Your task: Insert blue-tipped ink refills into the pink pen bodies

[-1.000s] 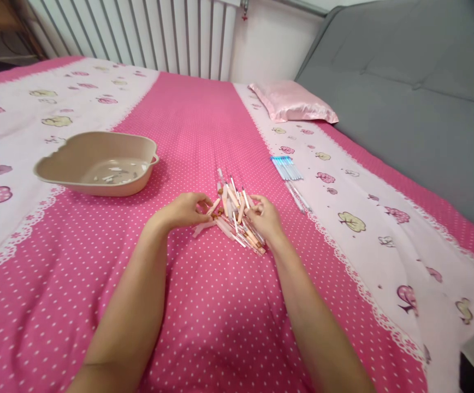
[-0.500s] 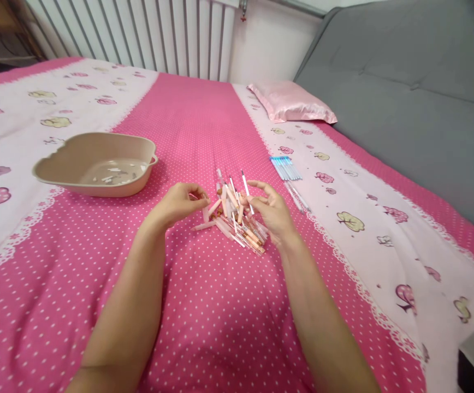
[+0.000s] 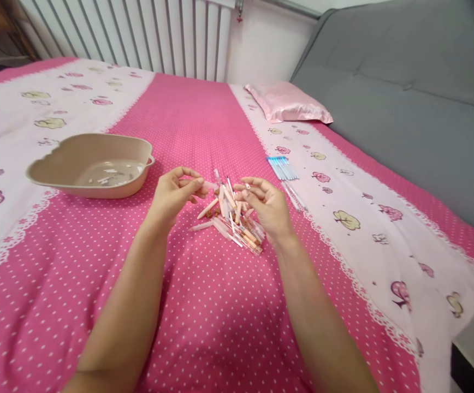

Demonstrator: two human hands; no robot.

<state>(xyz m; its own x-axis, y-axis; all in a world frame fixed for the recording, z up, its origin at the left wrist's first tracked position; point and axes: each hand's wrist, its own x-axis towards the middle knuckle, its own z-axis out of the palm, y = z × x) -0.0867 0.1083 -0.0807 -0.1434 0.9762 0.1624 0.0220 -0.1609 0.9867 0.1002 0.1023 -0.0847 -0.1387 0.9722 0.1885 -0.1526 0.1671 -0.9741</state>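
While left hand (image 3: 173,194) pinches pink cap (image 3: 209,186), right hand (image 3: 267,204) over pens (image 3: 237,225), lettering unreadable

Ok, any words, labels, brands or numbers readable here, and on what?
None readable. The pile of pens, the blue-capped bundle and the beige basin show no legible print; any marks on the pens are too small. The bedsheet bears only dots and tree motifs.

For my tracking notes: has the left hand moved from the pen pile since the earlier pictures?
Yes. The left hand rose off the pen pile, slightly toward the beige bowl, pinching a pink piece.
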